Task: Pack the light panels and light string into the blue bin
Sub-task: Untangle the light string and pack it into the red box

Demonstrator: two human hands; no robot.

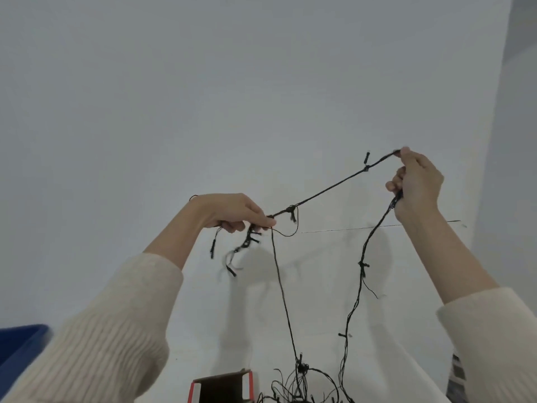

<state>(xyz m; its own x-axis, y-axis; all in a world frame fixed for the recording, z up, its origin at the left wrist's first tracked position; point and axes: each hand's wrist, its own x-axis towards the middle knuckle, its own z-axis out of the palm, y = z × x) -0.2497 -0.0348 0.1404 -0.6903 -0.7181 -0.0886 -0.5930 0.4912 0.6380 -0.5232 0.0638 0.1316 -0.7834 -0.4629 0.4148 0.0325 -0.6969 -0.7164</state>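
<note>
Left hand [232,212] fingers [261,220] are pinching the light string [328,191], w/ a small bundle dangling below. Right hand [418,184], higher & to the right, is gripping it too, a taut length running btwn them. It's looking thin, black, twisted, w/ stubby bulb caps. Two strands are dropping to a tangle on the white desk [203,330] by a red-edged box [223,386]. The blue bin [20,344] is sitting near left.

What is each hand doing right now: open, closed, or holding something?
Left hand: closed, pinching the light string, with gathered loops hanging below.
Right hand: closed, holding the same light string higher up.
</note>
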